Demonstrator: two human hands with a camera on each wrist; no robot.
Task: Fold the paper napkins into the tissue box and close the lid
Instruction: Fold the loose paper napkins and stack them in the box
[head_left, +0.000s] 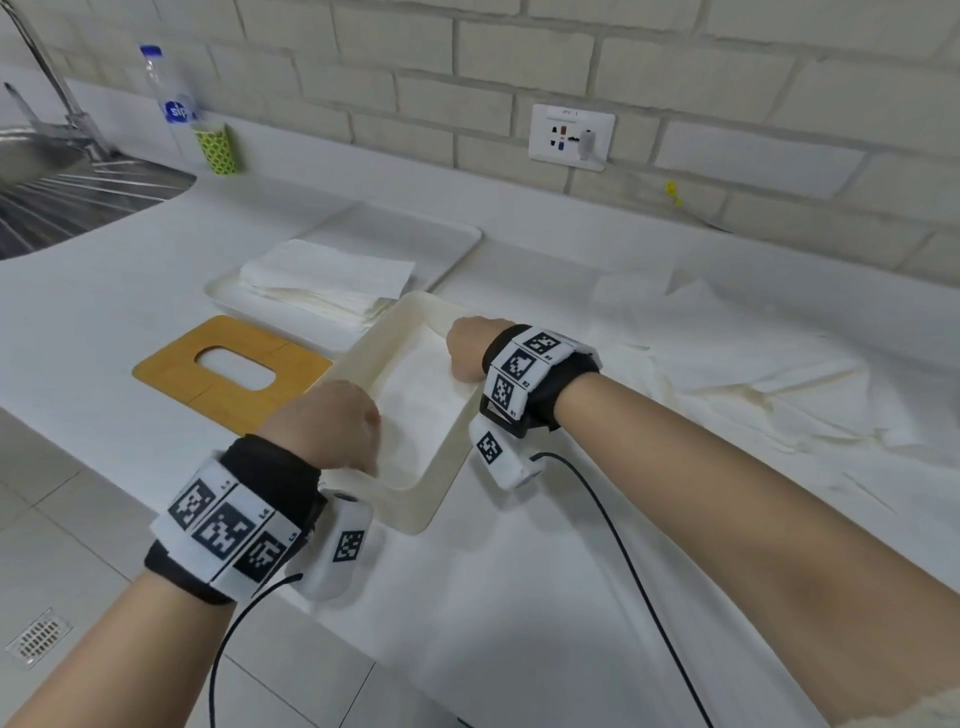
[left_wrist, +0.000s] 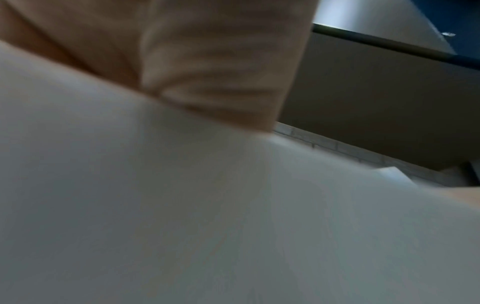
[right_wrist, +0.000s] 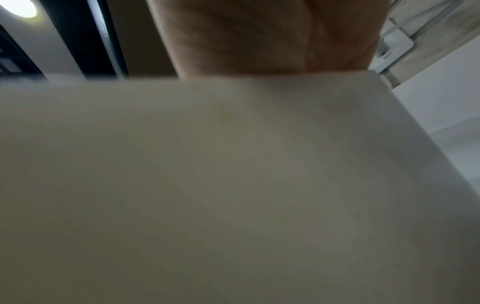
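Beside tissue box (head_left: 441, 457): wooden lid (head_left: 171, 370), napkin stack (head_left: 327, 280) on tray (head_left: 447, 234).

We face a pale brick wall (head_left: 519, 57) with a white socket plate (head_left: 571, 136), above a white counter (head_left: 519, 597). A steel sink (head_left: 62, 192) sits far left; grey floor tiles (head_left: 78, 519) below.

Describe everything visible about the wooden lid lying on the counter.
The wooden lid is a flat, light-brown rectangular board with rounded corners and a rounded oblong slot cut through its middle. It lies flat on the white counter, off the tissue box, just left of it and in front of the tray of napkins. Neither hand touches it.
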